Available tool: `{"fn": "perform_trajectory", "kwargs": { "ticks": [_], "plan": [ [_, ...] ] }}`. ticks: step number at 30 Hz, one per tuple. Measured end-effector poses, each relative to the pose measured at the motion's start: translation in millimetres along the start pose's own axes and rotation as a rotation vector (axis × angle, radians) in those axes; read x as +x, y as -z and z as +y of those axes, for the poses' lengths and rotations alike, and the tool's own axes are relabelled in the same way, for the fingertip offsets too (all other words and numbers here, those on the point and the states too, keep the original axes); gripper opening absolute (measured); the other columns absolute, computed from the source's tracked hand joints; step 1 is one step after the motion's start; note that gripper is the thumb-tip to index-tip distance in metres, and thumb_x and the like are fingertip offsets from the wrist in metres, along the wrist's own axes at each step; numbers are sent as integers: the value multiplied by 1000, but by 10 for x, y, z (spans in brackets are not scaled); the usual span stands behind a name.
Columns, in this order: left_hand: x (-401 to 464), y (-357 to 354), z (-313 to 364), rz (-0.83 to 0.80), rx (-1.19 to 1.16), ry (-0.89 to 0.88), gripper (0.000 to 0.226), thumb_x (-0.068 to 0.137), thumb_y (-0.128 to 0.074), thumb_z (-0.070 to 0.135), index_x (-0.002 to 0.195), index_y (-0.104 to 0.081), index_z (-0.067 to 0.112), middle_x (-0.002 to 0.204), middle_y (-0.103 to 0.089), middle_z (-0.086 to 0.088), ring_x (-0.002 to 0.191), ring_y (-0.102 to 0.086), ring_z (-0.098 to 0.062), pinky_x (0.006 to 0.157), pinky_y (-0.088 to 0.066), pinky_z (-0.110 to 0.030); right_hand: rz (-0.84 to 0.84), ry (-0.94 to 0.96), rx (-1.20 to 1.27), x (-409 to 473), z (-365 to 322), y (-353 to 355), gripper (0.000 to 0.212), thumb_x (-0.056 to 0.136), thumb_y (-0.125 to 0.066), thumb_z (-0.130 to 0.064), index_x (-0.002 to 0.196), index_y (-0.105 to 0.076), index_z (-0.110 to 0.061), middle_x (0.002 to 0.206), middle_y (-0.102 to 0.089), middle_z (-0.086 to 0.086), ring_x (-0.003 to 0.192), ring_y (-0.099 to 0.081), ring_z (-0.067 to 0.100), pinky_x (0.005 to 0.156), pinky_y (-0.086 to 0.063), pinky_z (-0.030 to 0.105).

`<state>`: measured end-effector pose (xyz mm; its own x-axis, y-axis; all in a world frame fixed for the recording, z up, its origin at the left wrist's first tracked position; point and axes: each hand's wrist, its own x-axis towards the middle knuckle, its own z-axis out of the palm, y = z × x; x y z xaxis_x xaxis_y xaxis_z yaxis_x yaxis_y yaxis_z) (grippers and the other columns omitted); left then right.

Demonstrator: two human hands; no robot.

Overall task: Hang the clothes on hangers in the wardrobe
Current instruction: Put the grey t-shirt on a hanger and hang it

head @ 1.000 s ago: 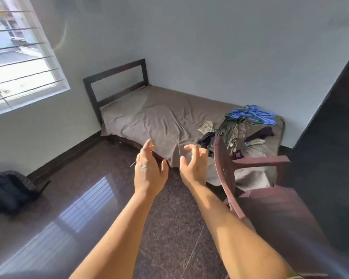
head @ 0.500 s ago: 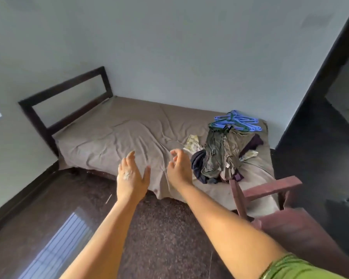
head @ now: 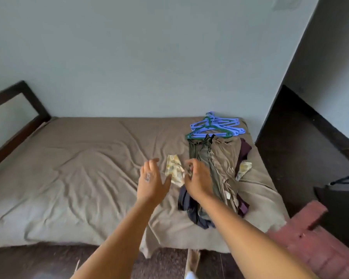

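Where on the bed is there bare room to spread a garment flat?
Bare sheet runs from the headboard to the left hand. Crowded on the right: clothes pile, hangers by the wall.

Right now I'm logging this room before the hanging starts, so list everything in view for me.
bed: one, grey-brown sheet, dark headboard at left, along the wall
hangers: a pile, blue with one green, far right of the bed
clothes: a heap, olive, tan, purple, navy, patterned yellow, below the hangers
chair: one, reddish-brown, lower right, partly seen
left hand: open, above the sheet
right hand: fingers loosely curled over the clothes, holding nothing
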<state>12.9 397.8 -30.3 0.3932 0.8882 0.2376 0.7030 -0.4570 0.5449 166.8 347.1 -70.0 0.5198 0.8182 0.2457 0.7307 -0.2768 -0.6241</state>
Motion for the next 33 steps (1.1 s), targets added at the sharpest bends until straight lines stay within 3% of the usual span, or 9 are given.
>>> {"fn": "perform_trajectory", "kwargs": {
  "ticks": [6, 11, 15, 18, 22, 27, 33],
  "plan": [
    [1453, -982, -147, -235, -11, 54, 62, 88, -62, 35, 138, -34, 9, 135, -44, -6, 129, -41, -25, 103, -39, -34, -195, -93, -193, 1513, 759, -632, 35, 86, -55, -14, 120, -52, -15, 118, -51, 9, 109, -49, 28, 88, -44, 39],
    [2599, -1547, -373, -366, 250, -226, 67, 91, -54, 33, 149, -27, 11, 141, -47, -4, 129, -46, -24, 100, -39, -37, -324, -179, -223, 2705, 1206, -1074, 38, 83, -42, 2, 117, -56, -8, 122, -49, 15, 113, -47, 33, 92, -39, 36],
    [3490, -2220, -617, -377, 159, -76, 70, 93, -51, 33, 151, -20, 10, 146, -40, -9, 131, -42, -29, 105, -36, -40, -363, -194, -243, 3616, 1634, -1661, 40, 86, -39, 5, 122, -54, -4, 127, -48, 18, 118, -45, 34, 100, -38, 37],
    [3974, -2823, -824, -389, 129, -64, 71, 94, -49, 32, 153, -14, 10, 149, -36, -8, 133, -38, -28, 105, -35, -39, -378, -231, -279, 4188, 2008, -2150, 43, 90, -39, 5, 131, -48, -3, 134, -46, 16, 124, -43, 32, 103, -36, 36],
    [4392, -3475, -1139, -380, 136, -109, 72, 94, -49, 30, 153, -13, 10, 147, -35, -8, 134, -37, -27, 105, -34, -38, -467, -193, -396, 4736, 2603, -2754, 44, 96, -35, 0, 138, -42, -5, 142, -44, 15, 128, -43, 32, 105, -36, 39],
    [4604, -3874, -1483, -354, 121, -102, 74, 89, -57, 31, 151, -20, 14, 142, -31, -5, 130, -30, -26, 107, -34, -37, -556, -113, -561, 5032, 3156, -3284, 41, 97, -39, -4, 137, -44, -8, 136, -48, 14, 125, -46, 31, 101, -42, 41],
    [4637, -4010, -1691, -387, 54, -56, 73, 86, -61, 31, 147, -25, 14, 140, -30, -5, 130, -30, -25, 105, -35, -36, -605, 83, -864, 5081, 3263, -3395, 34, 93, -47, -1, 126, -46, -8, 125, -48, 11, 116, -48, 29, 89, -47, 38]
  ]
}}
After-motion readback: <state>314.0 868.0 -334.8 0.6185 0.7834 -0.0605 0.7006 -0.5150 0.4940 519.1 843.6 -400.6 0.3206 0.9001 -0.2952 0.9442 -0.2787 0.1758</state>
